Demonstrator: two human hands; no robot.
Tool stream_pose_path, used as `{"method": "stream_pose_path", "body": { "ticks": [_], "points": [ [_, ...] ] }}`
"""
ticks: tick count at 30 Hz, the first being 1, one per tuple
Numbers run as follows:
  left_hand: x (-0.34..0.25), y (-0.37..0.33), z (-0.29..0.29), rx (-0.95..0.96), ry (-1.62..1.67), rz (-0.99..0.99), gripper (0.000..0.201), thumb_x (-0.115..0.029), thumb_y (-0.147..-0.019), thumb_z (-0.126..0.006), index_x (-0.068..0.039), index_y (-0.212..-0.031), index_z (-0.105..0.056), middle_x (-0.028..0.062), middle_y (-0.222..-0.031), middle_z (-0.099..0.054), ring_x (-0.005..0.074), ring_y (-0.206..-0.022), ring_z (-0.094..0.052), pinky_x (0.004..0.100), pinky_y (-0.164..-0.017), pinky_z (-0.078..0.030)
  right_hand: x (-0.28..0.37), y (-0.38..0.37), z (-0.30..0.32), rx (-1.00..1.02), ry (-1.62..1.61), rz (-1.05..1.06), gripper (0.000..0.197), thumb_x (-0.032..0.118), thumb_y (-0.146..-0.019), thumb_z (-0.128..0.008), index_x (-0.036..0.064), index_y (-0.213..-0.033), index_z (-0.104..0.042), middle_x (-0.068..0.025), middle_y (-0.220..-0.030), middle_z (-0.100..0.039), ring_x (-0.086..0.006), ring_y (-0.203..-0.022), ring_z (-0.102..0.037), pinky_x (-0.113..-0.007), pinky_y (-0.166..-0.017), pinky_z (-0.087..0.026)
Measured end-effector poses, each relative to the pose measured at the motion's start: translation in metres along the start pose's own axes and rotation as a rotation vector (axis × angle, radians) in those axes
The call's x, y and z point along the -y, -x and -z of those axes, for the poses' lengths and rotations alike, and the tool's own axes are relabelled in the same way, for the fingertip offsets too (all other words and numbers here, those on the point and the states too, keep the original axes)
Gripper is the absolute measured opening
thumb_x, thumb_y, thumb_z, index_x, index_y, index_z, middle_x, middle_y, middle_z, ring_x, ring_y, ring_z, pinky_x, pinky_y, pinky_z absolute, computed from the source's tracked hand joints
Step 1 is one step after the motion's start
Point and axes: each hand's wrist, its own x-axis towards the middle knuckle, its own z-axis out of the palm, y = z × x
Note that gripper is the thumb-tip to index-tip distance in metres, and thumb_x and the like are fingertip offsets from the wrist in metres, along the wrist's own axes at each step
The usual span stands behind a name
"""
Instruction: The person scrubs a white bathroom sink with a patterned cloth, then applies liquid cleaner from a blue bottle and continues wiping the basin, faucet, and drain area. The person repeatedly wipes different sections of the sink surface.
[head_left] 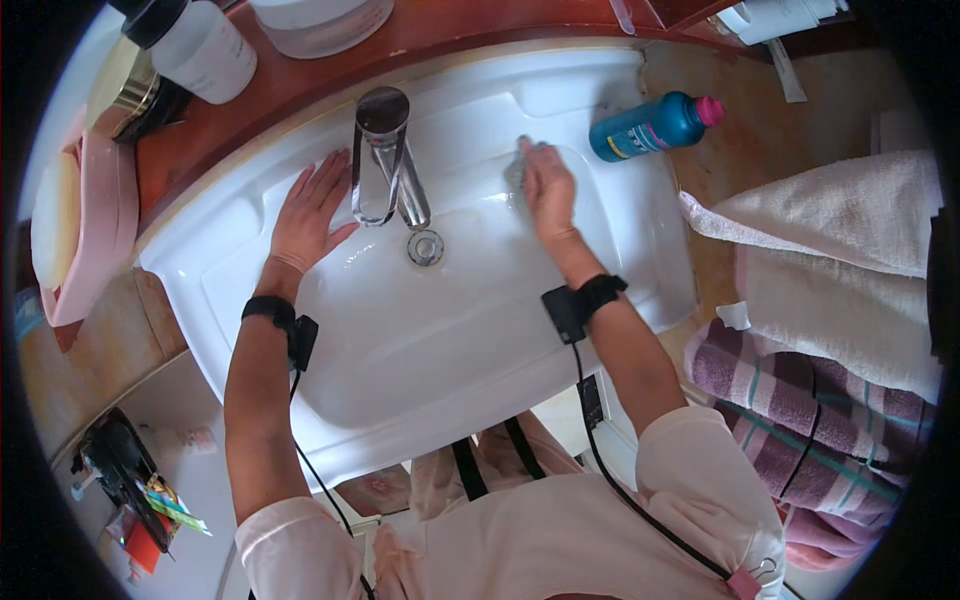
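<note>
My left hand lies with its fingers stretched out on the white washbasin, left of the chrome faucet, and holds nothing. On the basin's far right inner slope, my right hand is closed, its fingers bent round a small grey pad pressed against the surface. Most of that pad is hidden, so its exact kind is unclear. A round drain sits below the faucet's spout. Lying on its side on the basin's right rim is a teal bottle with a pink cap.
A red-brown shelf runs behind the basin, bearing a white bottle and a clear tub. At the left stands a pink soap holder. White towels and a purple striped towel hang at the right.
</note>
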Motion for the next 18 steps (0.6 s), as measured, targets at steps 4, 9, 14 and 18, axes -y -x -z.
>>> {"method": "stream_pose_path", "body": {
  "ticks": [4,9,14,18],
  "points": [
    [-0.0016,-0.0012,0.0035,0.037,0.009,0.010,0.080,-0.032,-0.074,-0.076,-0.006,-0.143,-0.044,0.0103,-0.156,-0.036,0.0246,-0.145,-0.031,0.0416,-0.120,-0.025,0.0043,0.0040,-0.0089,0.175,0.715,0.394,0.025,-0.006,-0.093,-0.055,0.0058,-0.107,-0.071,-0.0041,-0.067,-0.041,-0.0114,-0.058,-0.040,-0.021,-0.059,-0.040],
    [-0.0013,0.0000,0.0038,0.002,-0.002,-0.011,0.081,-0.032,-0.074,-0.076,-0.006,-0.144,-0.043,0.0102,-0.156,-0.035,0.0244,-0.145,-0.031,0.0417,-0.120,-0.025,0.0050,0.0028,-0.0068,-0.060,0.465,0.194,0.020,-0.002,-0.092,-0.059,0.0049,-0.107,-0.070,-0.0034,-0.071,-0.046,-0.0126,-0.056,-0.043,-0.026,-0.057,-0.040],
    [-0.0001,-0.0025,0.0047,0.058,0.025,0.017,0.082,-0.030,-0.074,-0.077,-0.007,-0.145,-0.042,0.0094,-0.156,-0.035,0.0239,-0.145,-0.032,0.0413,-0.120,-0.026,-0.0004,0.0009,-0.0017,0.166,0.807,0.433,0.019,0.000,-0.093,-0.059,0.0037,-0.109,-0.068,-0.0047,-0.072,-0.047,-0.0141,-0.057,-0.044,-0.026,-0.056,-0.039],
    [-0.0013,-0.0011,0.0054,0.039,0.023,0.025,0.082,-0.030,-0.073,-0.077,-0.008,-0.144,-0.043,0.0092,-0.155,-0.036,0.0237,-0.145,-0.032,0.0413,-0.120,-0.026,0.0018,0.0013,-0.0036,-0.029,0.634,0.196,0.031,-0.005,-0.087,-0.060,0.0048,-0.116,-0.068,-0.0071,-0.075,-0.047,-0.0152,-0.062,-0.047,-0.027,-0.058,-0.041]
  ]
}}
